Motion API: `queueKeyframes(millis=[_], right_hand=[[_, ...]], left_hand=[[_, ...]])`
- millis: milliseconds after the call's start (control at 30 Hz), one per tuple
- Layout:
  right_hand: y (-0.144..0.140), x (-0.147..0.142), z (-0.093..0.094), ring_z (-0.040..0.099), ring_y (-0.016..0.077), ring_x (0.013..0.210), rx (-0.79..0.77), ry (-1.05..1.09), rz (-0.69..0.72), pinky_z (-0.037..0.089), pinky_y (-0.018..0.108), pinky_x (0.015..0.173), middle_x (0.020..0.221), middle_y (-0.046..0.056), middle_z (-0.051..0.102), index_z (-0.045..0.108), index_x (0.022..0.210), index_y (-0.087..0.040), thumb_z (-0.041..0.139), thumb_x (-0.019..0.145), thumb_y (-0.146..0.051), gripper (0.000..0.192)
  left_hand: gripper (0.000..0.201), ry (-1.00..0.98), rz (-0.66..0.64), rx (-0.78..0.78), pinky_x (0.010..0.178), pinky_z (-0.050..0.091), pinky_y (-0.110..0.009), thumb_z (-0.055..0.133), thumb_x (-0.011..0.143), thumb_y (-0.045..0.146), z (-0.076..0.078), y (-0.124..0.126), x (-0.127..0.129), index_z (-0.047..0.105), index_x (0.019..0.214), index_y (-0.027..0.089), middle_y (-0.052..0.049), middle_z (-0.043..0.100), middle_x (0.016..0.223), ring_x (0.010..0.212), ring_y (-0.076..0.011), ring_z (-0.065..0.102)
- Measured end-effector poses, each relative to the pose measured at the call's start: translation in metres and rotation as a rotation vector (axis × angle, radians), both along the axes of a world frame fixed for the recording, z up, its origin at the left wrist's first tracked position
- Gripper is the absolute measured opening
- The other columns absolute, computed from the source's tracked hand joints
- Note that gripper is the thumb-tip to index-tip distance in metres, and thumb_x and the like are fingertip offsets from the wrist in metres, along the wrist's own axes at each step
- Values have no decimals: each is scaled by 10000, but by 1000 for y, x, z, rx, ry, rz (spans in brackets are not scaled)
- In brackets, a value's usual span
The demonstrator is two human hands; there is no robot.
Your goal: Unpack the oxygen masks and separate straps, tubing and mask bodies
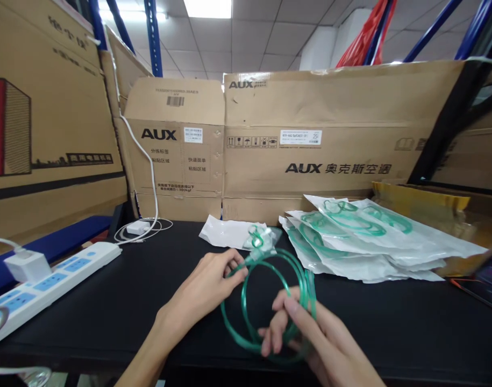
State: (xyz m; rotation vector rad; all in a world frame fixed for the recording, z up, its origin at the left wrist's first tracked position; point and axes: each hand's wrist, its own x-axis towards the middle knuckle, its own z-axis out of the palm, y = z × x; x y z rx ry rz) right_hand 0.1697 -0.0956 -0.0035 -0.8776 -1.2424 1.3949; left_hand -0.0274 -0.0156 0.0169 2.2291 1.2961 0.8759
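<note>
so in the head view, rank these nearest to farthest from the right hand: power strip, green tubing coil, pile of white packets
1. Green tubing coil: in the right hand itself.
2. Pile of white packets: beyond that hand, toward the right.
3. Power strip: far over at the left side.

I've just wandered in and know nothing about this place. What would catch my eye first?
Probably the coiled, translucent green plastic tubing, held at front centre by the person's bare left hand and right hand over the black tabletop. Next, to the right, a pile of flat white pouches showing green coils. Behind, brown cardboard panels printed "AUX" span the back.
</note>
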Motion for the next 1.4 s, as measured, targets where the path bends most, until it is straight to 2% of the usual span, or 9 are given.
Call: queueKeyframes(millis=[100,267,400,500,733,900,1033,1167,1400], right_hand=[[31,6,17,604,140,603,175,-70,28,537,369,828,630,-60,507,613,956,-216,563,973,-530,318],[66,7,9,355,76,513,157,-73,137,498,284,636,622,-83,381,577,898,-192,532,994,-517,342],[77,6,-6,239,54,470,127,-96,91,446,233,528,589,-113,300,557,874,-186,549,971,-557,384],[78,5,-11,233,43,428,121,-110,67,420,214,453,574,-124,312,557,923,-188,573,945,-581,393],[61,-9,1,212,30,380,-38,-74,13,302,165,352,550,-133,362,562,1253,-165,698,882,-523,533],[62,-17,-2,277,19,420,-111,120,-94,219,142,333,667,-60,503,693,1141,-156,797,820,-442,442],[68,-16,-8,570,106,728,-98,236,-113,438,151,482,873,37,648,760,1019,-149,857,760,-395,370],[70,-13,-11,607,194,1081,-122,357,-48,550,252,787,1114,63,695,766,1017,-193,859,758,-377,331],[74,-10,-13,655,170,996,-216,546,18,531,329,909,1035,35,749,741,863,-184,886,716,-283,229]], left_hand=[[242,-99,129,86,660,438,-276,530,955,414,2,6,0,657,1018,217,4,673,785,691,-184,627],[394,-153,195,11,692,479,-309,530,951,532,-3,18,-10,694,977,175,-9,671,628,654,-235,695],[365,-140,62,16,796,511,-316,482,991,462,-6,22,-18,689,846,199,-89,769,975,936,-266,717],[319,-136,-27,39,857,518,-314,412,1032,365,-7,19,-16,686,988,208,-88,757,1114,984,-238,709],[310,-158,-27,178,915,498,-319,528,1005,317,-7,13,-3,698,1260,274,-27,770,1065,1004,-230,694],[306,-170,-84,275,890,509,-285,566,995,218,-9,8,11,715,1245,315,-3,767,1124,1001,-203,700],[347,-91,-128,337,931,489,-306,531,997,125,-10,3,22,740,1202,311,-5,765,1112,978,-201,683],[354,-58,-127,323,901,482,-299,532,989,104,-10,0,25,725,1204,309,14,756,1082,947,-198,649],[292,-35,-93,238,790,481,-288,474,1001,129,-11,-4,35,715,1081,273,-4,720,944,876,-198,652]])
